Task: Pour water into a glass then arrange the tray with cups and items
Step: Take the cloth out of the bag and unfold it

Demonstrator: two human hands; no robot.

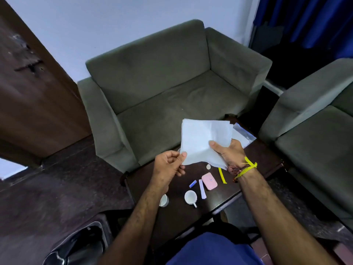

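Both hands hold a white paper napkin [202, 138] in the air above the dark low table [225, 192]. My left hand [169, 165] pinches its lower left corner. My right hand [229, 152] grips its lower right part, thumb on top. Below on the table stand a white cup with a handle [190, 197] and a second white cup [163, 200], partly hidden by my left forearm. Beside them lie a pink case [209, 181], a white sachet [202, 188], a small blue packet [192, 184], a yellow strip [222, 175] and a small white round lid [208, 166].
A grey-green armchair [162, 88] stands right behind the table, another sofa [315, 134] at the right. A shiny tray or plastic sheet [243, 135] shows behind the napkin. A dark bag [80, 245] sits on the floor at lower left. A wooden door [32, 92] is at left.
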